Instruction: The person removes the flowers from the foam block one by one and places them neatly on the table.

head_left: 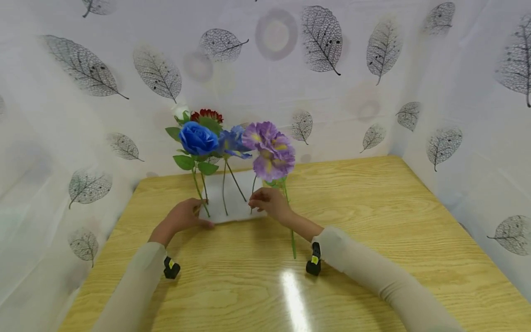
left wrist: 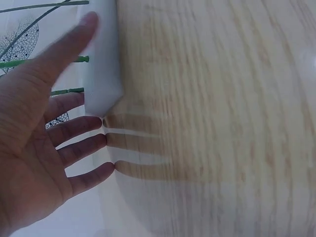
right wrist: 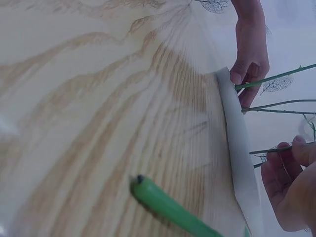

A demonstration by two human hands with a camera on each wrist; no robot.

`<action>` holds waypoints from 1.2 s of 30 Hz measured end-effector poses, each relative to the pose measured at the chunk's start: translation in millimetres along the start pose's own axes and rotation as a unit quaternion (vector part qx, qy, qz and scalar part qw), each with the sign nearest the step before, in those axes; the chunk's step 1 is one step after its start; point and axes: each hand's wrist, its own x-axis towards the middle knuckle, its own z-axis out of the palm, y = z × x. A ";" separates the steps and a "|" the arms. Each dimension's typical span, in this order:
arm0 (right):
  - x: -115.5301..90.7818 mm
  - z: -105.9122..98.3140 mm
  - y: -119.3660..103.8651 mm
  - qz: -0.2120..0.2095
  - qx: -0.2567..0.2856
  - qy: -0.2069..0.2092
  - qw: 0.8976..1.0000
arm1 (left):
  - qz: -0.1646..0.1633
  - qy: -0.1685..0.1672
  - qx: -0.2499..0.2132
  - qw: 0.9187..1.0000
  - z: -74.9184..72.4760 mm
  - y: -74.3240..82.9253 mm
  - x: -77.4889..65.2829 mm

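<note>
A white block-like board (head_left: 232, 196) lies on the table, with several artificial flower stems standing in it. My left hand (head_left: 184, 216) rests at its left end, the thumb (left wrist: 74, 39) along the front and the other fingers fairly straight at the side. Between thumb and fingertips my right hand (head_left: 269, 203) pinches a thin stem close above the board; this stem rises toward the purple flowers (head_left: 271, 159). A blue rose (head_left: 198, 138), a bluish ruffled flower (head_left: 233, 140), a red flower (head_left: 207, 115) and a white flower (head_left: 181, 112) stand to the left.
A thicker green stem (right wrist: 170, 207) runs down from the purple blooms past my right wrist, its end low over the wooden table (head_left: 352, 216). Behind and at both sides hangs a white cloth (head_left: 265, 87) printed with dark leaves.
</note>
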 end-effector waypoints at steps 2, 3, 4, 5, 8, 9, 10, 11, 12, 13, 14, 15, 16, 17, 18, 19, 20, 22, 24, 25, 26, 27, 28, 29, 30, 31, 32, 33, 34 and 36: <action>1.9 2.6 1.2 0.011 -0.002 0.007 1.000 | -0.004 -0.005 0.003 1.000 -1.6 2.4 0.5; 2.8 3.7 1.1 0.018 -0.003 0.010 1.000 | -0.006 -0.006 0.004 1.000 -2.3 3.6 1.0; 3.4 4.6 0.3 0.022 -0.003 0.013 1.000 | -0.008 -0.007 0.005 1.000 -2.9 4.3 1.6; 3.7 5.2 -0.9 0.026 -0.001 0.015 1.000 | -0.010 -0.007 0.005 1.000 -3.4 4.9 2.1; 4.8 6.4 -5.5 0.024 0.000 0.021 0.999 | -0.010 -0.004 0.008 1.000 -4.4 6.2 2.6; 5.1 6.6 -7.7 0.023 0.001 0.023 0.999 | -0.010 -0.002 0.008 1.000 -4.6 6.7 2.4; 5.5 6.7 -9.0 0.021 0.003 0.024 0.999 | -0.010 -0.001 0.007 1.000 -4.9 7.5 2.0; 6.3 7.1 -9.8 0.020 0.005 0.027 0.999 | -0.010 0.000 0.008 1.000 -5.4 8.5 1.4; 7.0 7.4 -10.5 0.019 0.006 0.030 0.999 | -0.010 0.002 0.006 1.000 -6.0 9.6 0.9; 7.8 7.8 -11.1 0.023 0.007 0.033 0.999 | -0.011 0.003 0.005 1.000 -6.6 10.7 0.2; 8.4 8.1 -11.7 0.028 0.010 0.035 0.999 | -0.012 0.004 0.003 1.000 -7.0 11.7 -0.1; 9.0 8.5 -12.4 0.033 0.014 0.038 0.999 | -0.012 0.006 0.000 1.000 -7.2 12.5 -0.2; 9.4 8.8 -12.9 0.038 0.017 0.039 0.998 | -0.012 0.007 -0.002 1.000 -7.4 13.1 -0.1; 9.8 9.2 -13.4 0.042 0.021 0.040 0.998 | -0.013 0.008 -0.003 1.000 -7.4 13.7 -0.2; 10.1 9.7 -13.7 0.045 0.024 0.041 0.998 | -0.014 0.009 -0.005 1.000 -7.3 14.2 -0.2; 10.5 10.2 -13.6 0.048 0.028 0.042 0.998 | -0.014 0.009 -0.005 1.000 -7.2 14.5 -0.4; 10.7 10.6 -13.7 0.050 0.031 0.042 0.997 | -0.014 0.009 -0.004 1.000 -7.0 14.6 -0.4; 11.1 11.5 -13.5 0.052 0.033 0.043 0.997 | -0.019 0.009 -0.002 1.000 -6.8 14.8 -0.9; 11.2 12.0 -13.2 0.055 0.034 0.042 0.997 | -0.023 0.007 -0.001 1.000 -6.2 14.6 -1.3; 11.1 12.0 -13.2 0.057 0.034 0.041 0.997 | -0.023 0.006 0.001 1.000 -6.1 14.5 -1.4; 11.1 12.1 -13.2 0.059 0.033 0.040 0.997 | -0.021 0.004 0.001 1.000 -5.9 14.4 -1.4; 10.9 12.0 -13.7 0.062 0.035 0.040 0.997 | -0.020 0.003 0.001 1.000 -5.6 14.4 -1.4; 10.6 11.7 -14.4 0.066 0.036 0.039 0.996 | -0.018 0.001 0.002 1.000 -5.4 14.4 -1.5; 10.4 11.4 -15.5 0.070 0.037 0.038 0.996 | -0.017 0.000 0.001 1.000 -5.3 14.3 -1.5; 10.3 11.1 -16.6 0.072 0.041 0.037 0.996 | -0.016 0.000 0.001 1.000 -5.1 14.2 -1.2; 10.1 10.8 -18.1 0.074 0.042 0.037 0.996 | -0.014 -0.001 0.002 1.000 -4.9 14.2 -1.3; 9.9 10.2 -19.8 0.077 0.045 0.036 0.995 | -0.015 -0.002 0.002 1.000 -4.8 14.2 -1.3; 10.0 9.7 -21.1 0.077 0.048 0.035 0.995 | -0.017 -0.001 0.003 1.000 -4.6 14.1 -1.3; 10.1 9.1 -22.1 0.076 0.050 0.035 0.995 | -0.018 0.000 0.003 1.000 -4.6 14.0 -1.2; 10.3 7.7 -23.8 0.072 0.056 0.036 0.995 | -0.020 0.001 0.004 1.000 -4.3 13.6 -1.1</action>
